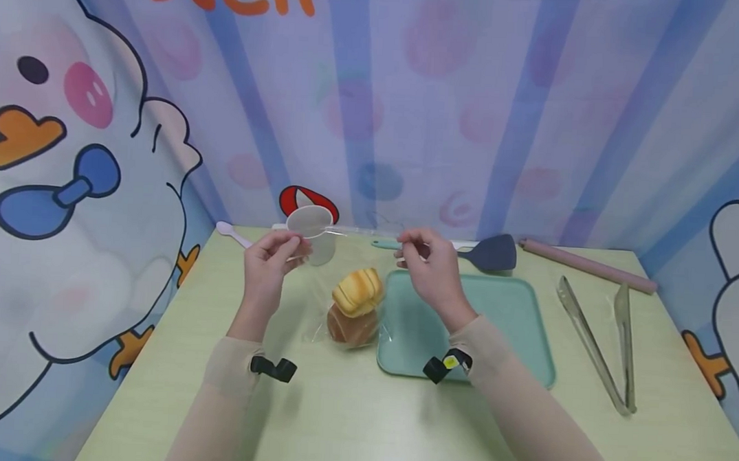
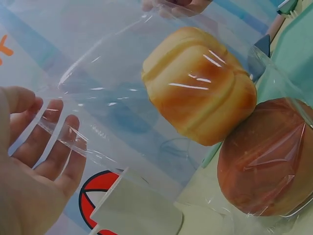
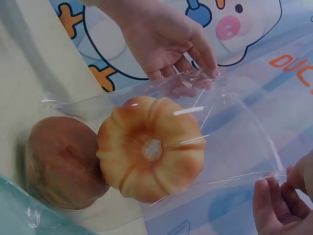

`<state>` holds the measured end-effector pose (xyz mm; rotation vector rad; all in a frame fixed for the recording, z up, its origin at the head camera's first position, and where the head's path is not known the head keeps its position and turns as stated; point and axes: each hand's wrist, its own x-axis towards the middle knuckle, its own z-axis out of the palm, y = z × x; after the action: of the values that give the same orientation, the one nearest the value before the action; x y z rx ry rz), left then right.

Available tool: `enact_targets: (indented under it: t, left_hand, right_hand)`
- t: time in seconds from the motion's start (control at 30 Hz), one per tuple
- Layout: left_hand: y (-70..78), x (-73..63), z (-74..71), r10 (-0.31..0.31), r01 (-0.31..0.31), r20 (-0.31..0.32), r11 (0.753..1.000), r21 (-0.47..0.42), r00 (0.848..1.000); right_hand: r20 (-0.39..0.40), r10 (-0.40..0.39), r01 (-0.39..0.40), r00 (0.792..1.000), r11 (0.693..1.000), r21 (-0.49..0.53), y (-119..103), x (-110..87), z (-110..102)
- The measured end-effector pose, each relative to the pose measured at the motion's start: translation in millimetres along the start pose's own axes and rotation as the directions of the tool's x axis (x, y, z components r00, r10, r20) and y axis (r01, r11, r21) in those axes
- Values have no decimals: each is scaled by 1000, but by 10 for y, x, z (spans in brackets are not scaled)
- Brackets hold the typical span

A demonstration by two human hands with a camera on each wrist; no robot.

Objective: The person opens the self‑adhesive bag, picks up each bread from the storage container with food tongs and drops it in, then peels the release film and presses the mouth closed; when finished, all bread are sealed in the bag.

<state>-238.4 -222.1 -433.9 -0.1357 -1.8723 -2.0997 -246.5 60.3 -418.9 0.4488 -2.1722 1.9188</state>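
Lighting in the head view is bright, soft and even; its direction cannot be determined. Diffuse shadows mark the table (image 1: 361, 429) left of the tray (image 1: 517, 316), beside the left sleeve (image 1: 223, 389), and in front of the tray, near the right sleeve (image 1: 517, 395). Wide-angle stretch splays the backdrop (image 1: 424, 123) outward behind the tray. Both wrist views are dimmer; hard white glare streaks the plastic bag (image 2: 117, 103), whose film registers only faintly in the head view.
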Motion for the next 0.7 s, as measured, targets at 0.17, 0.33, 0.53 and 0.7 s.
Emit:
enact_targets:
  t: [0.17, 0.33, 0.53, 0.7]
  left_hand:
    - [7, -15, 18, 8, -8, 11, 1000, -18, 1000]
    - [23, -30, 16, -15, 16, 29, 999, -43, 999]
    - [60, -36, 18, -74, 80, 59, 992, -93, 995]
    - [45, -37, 19, -80, 84, 27, 985, -149, 996]
  right_hand:
    - [-13, 32, -33, 999, 999, -13, -6, 10, -10]
    - [-19, 49, -50, 999, 999, -6, -38, 7, -17]
    - [-9, 64, -64, 998, 997, -31, -42, 4, -24]
    - [-13, 83, -84, 996, 996, -44, -32, 13, -36]
